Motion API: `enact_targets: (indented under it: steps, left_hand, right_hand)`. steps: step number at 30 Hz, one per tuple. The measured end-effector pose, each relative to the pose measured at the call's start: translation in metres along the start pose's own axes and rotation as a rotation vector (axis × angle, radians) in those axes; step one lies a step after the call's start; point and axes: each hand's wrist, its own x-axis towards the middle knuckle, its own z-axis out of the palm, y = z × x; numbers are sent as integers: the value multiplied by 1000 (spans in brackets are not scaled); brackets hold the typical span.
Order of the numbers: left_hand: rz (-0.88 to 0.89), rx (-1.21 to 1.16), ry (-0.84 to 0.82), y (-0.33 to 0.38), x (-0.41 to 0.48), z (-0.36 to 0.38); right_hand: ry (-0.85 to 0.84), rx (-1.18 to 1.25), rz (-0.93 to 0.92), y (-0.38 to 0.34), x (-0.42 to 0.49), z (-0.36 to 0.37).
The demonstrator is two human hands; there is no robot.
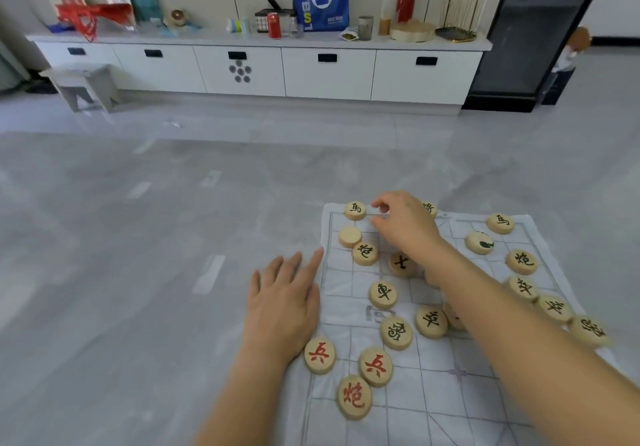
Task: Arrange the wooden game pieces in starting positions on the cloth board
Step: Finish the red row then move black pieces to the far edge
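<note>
Left hand (282, 302) flat, fingers spread, at cloth board (450, 393) left edge. Right hand (407, 226) curled over far row (grip on anything unclear), beside black-lettered piece (355, 210).

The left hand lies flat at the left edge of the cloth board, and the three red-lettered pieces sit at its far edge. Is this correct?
Not the far edge: the head view shows the three red-lettered pieces on the near left part of the cloth board, close to the left hand.
</note>
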Motion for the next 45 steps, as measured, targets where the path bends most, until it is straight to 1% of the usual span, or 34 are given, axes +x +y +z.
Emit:
enact_targets:
  steps: [2,6,8,12,16,18,22,25,26,27,28,29,31,32,33,36,42,45]
  left_hand:
    - [3,34,-5,-1,0,1]
    - [-14,9,1,1,0,0]
    - [-19,3,-3,1,0,-1]
    - [-41,-20,-8,3,0,-3]
    - [-46,-37,2,4,0,-2]
    - [-46,-31,4,3,0,-2]
    - [-42,-13,6,5,0,-3]
    - [-45,-11,16,5,-1,-3]
    - [-46,-10,16,5,-1,-2]
    - [-47,-11,13,5,-1,-2]
    - [-47,-13,8,5,0,-2]
    - [-46,-16,4,4,0,-3]
    - [-45,-24,2,5,1,-3]
    - [-45,-29,4,5,1,-4]
    - [-45,-31,4,5,1,-4]
    - [-46,-33,7,4,0,-3]
    - [-30,-43,41,4,0,-1]
    - [-30,-36,38,4,1,-1]
  right_hand:
    - [-38,-31,6,0,16,5]
    - [-147,-129,-12,-4,31,13]
    - [-164,-153,-35,-7,32,14]
    - [-117,-61,-85,-10,18,7]
    - [-232,-76,-119,-15,-9,3]
    - [-208,-135,-127,-21,-19,11]
    - [-87,-170,-60,-30,-20,27]
    - [-95,-161,-55,-33,-14,32]
    - [-96,-113,-47,-33,-13,31]
    - [-88,0,-13,-33,-13,29]
    - [-82,187,48,-33,-13,25]
    - [-99,430,131,-35,-14,18]
    - [-212,886,313,-34,-16,5]
    - [-265,1040,375,-33,-18,0]
    - [-294,1130,405,-32,-20,-4]
    - [-305,1183,382,-29,-25,-10]
    - [-322,1134,273,-26,-31,-17]
    - [-331,1071,208,-24,-33,-17]
